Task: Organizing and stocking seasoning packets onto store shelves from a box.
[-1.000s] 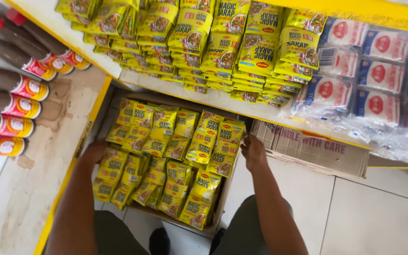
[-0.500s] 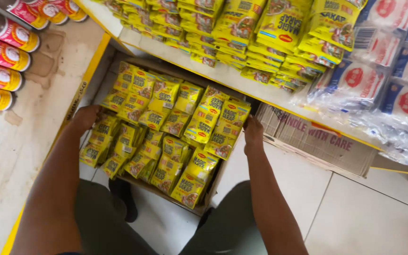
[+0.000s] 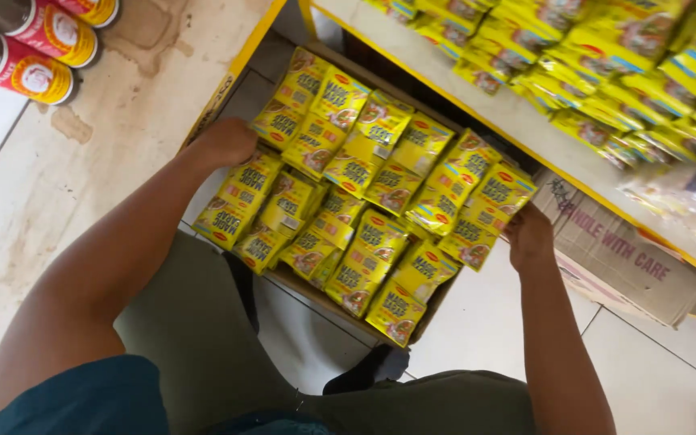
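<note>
A cardboard box (image 3: 432,310) packed with several yellow sachet packs (image 3: 364,185) sits on the tiled floor below a shelf. My left hand (image 3: 223,143) grips the box's left side, next to the yellow shelf edge. My right hand (image 3: 530,235) holds the box's right side, fingers tucked behind the packs. The box walls are mostly hidden by the packs spilling over them. My knees and green trousers fill the lower part of the head view.
A white shelf (image 3: 517,121) with a yellow rim carries more yellow packs (image 3: 606,64) above the box. A second cardboard carton (image 3: 630,258) lies to the right. Red-capped cans (image 3: 38,48) stand on a worn shelf at upper left. White floor tiles (image 3: 670,370) lie at lower right.
The box has come nearer to me and a little out from under the shelf, both hands staying on its sides. The view has tilted down and closer.
</note>
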